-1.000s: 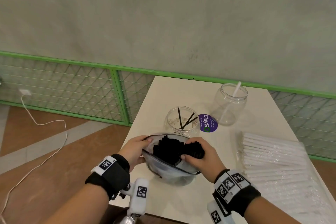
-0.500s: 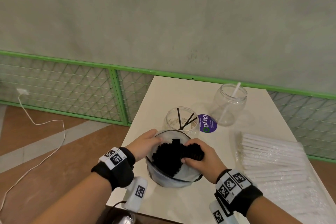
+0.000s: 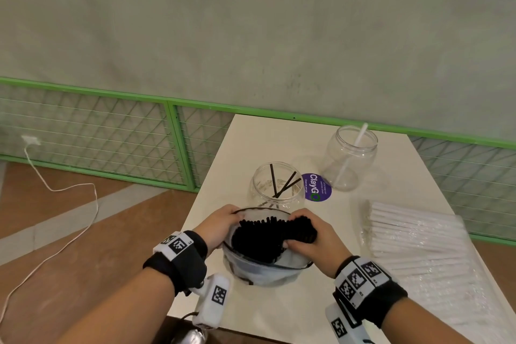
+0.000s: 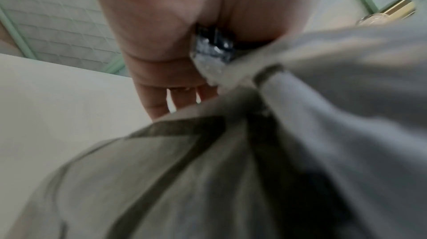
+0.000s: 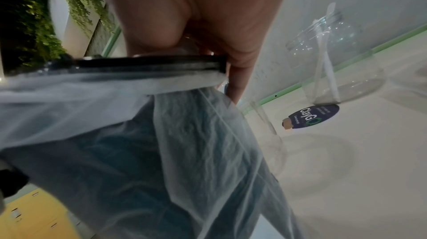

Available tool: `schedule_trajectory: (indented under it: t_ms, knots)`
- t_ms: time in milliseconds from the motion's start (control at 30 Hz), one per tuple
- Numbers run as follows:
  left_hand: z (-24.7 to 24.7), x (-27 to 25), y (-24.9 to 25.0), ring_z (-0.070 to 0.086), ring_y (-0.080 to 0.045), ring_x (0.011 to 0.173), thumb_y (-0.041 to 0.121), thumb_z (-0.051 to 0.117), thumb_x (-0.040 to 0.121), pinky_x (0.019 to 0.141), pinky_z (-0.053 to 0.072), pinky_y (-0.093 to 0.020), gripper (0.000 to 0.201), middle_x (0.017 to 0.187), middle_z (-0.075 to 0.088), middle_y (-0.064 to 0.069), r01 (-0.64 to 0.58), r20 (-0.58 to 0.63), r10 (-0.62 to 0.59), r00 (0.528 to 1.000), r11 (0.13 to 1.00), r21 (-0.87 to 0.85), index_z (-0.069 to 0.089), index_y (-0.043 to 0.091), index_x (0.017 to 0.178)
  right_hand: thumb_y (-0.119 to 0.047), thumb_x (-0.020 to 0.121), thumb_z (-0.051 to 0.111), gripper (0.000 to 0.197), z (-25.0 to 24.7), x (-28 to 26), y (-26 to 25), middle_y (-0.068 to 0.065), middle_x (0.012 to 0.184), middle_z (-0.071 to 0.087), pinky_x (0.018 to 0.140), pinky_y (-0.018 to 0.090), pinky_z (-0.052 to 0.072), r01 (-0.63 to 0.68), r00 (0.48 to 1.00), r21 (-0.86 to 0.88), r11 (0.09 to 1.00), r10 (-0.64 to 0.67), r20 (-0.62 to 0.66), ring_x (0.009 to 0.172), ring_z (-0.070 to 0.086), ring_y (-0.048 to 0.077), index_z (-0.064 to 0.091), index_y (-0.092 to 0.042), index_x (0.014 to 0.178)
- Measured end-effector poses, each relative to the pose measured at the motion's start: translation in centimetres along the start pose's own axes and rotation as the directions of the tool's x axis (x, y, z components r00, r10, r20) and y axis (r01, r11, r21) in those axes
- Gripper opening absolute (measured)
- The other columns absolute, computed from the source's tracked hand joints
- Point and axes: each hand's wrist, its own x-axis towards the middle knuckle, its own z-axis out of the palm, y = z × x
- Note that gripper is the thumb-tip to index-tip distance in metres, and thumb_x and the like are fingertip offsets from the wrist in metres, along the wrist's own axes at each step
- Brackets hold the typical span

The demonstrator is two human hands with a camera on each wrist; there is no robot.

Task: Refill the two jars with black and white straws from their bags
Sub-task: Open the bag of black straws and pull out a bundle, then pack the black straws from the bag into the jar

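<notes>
Black straws (image 3: 268, 237) only from above

My right hand (image 3: 312, 240) has gathered a thicker clump of black straws (image 3: 268, 237); my left hand (image 3: 220, 225) reached further over the bag (image 3: 259, 271) rim.

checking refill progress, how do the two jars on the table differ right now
The near jar holds three black straws; the far jar holds a single white straw. The near jar stands just behind the bag of black straws that both hands hold; the far jar stands apart, toward the wall, beyond the purple sticker. The near jar's straws stay below its rim; the far jar's straw pokes above its rim. Both are clear, upright, lidless and nearly empty.
</notes>
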Motion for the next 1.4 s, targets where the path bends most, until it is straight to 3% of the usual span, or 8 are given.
schedule_trajectory:
  t_ms: [167, 400, 533, 833, 967, 1100, 1267, 1400]
  knots:
    - [-1.4, -0.1, -1.7, 0.047, -0.011, 0.050, 0.014, 0.057, 0.091, 0.038, 0.032, -0.019, 0.006, 0.070, 0.057, -0.003, 0.018, -0.047, -0.010, 0.999, 0.984, 0.175, 0.059, 0.013, 0.085, -0.019, 0.072, 0.078, 0.034, 0.3, 0.2, 0.0, -0.012, 0.087, 0.062, 0.077, 0.016, 0.044, -0.032, 0.999, -0.012, 0.999, 0.032, -0.007, 0.083, 0.056, 0.001, 0.056, -0.036, 0.092]
    - [-2.9, -4.2, 0.5, 0.053, -0.001, 0.104, 0.056, 0.059, 0.075, 0.087, 0.039, -0.018, 0.032, 0.104, 0.060, 0.016, -0.463, -0.174, 0.527, 0.832, 0.832, 0.305, 0.058, 0.033, 0.097, -0.020, 0.076, 0.078, 0.034, 0.3, 0.5, 0.0, -0.012, 0.089, 0.059, 0.072, 0.009, 0.040, -0.066, 0.992, -0.036, 0.997, 0.062, -0.109, 0.083, 0.054, -0.001, 0.052, -0.035, 0.093]
    - [-2.7, -6.0, 0.4, 0.044, 0.008, 0.102, 0.068, 0.069, 0.059, 0.090, 0.031, -0.008, 0.055, 0.105, 0.047, 0.028, -0.535, 0.164, 0.607, 0.777, 0.502, 0.679, 0.047, 0.039, 0.099, -0.022, 0.076, 0.077, 0.034, 0.3, 0.7, 0.0, -0.010, 0.093, 0.060, 0.074, 0.013, 0.041, -0.078, 0.991, -0.050, 0.996, 0.072, -0.112, 0.088, 0.055, 0.003, 0.052, -0.034, 0.096]
    - [-1.2, -5.1, -3.3, 0.039, -0.004, 0.069, 0.009, 0.068, 0.059, 0.075, 0.031, -0.018, 0.044, 0.070, 0.042, 0.018, -0.533, 0.101, 0.772, 0.628, 0.331, 0.779, 0.039, 0.032, 0.083, -0.020, 0.077, 0.076, 0.034, 0.6, 0.9, 0.0, -0.008, 0.095, 0.061, 0.072, 0.007, 0.041, -0.085, 0.989, -0.056, 0.995, 0.078, -0.126, 0.089, 0.055, 0.001, 0.053, -0.028, 0.101]
    - [-0.8, -4.5, -4.6, 0.045, -0.004, 0.074, -0.004, 0.068, 0.062, 0.071, 0.035, -0.010, 0.048, 0.071, 0.047, 0.013, -0.465, -0.201, 0.694, 0.691, 0.640, 0.612, 0.038, 0.031, 0.074, -0.021, 0.077, 0.077, 0.035, 0.6, 0.7, 0.1, -0.007, 0.096, 0.061, 0.075, 0.010, 0.040, -0.080, 0.989, -0.045, 0.996, 0.074, -0.130, 0.092, 0.056, 0.004, 0.052, -0.029, 0.101]
    - [-0.9, -4.0, -5.5, 0.043, -0.007, 0.077, 0.008, 0.054, 0.068, 0.084, 0.036, -0.019, 0.027, 0.077, 0.052, 0.008, -0.566, 0.015, 0.819, 0.573, 0.383, 0.730, 0.040, 0.031, 0.074, -0.019, 0.077, 0.077, 0.037, 0.5, 0.6, 0.0, -0.011, 0.095, 0.060, 0.074, 0.006, 0.041, -0.074, 0.988, -0.036, 0.997, 0.068, -0.140, 0.091, 0.055, 0.000, 0.050, -0.035, 0.098]
    - [-0.9, -3.4, -8.6, 0.051, -0.007, 0.096, 0.034, 0.050, 0.072, 0.108, 0.020, -0.038, 0.010, 0.091, 0.058, 0.013, -0.399, 0.135, 0.677, 0.723, 0.250, 0.882, 0.058, 0.036, 0.078, -0.023, 0.079, 0.075, 0.035, 0.7, 0.5, -0.4, -0.016, 0.096, 0.059, 0.074, 0.008, 0.040, -0.063, 0.993, -0.073, 0.995, 0.055, -0.107, 0.092, 0.054, -0.003, 0.050, -0.033, 0.102]
    - [-0.4, -4.6, -7.4, 0.048, 0.004, 0.091, 0.061, 0.063, 0.068, 0.102, 0.031, -0.021, 0.039, 0.092, 0.050, 0.021, -0.387, -0.027, 0.568, 0.822, 0.593, 0.706, 0.047, 0.032, 0.089, -0.022, 0.080, 0.074, 0.033, 0.9, 0.5, -0.4, -0.015, 0.095, 0.060, 0.075, 0.008, 0.041, -0.060, 0.994, -0.074, 0.995, 0.052, -0.099, 0.090, 0.055, -0.006, 0.051, -0.032, 0.102]
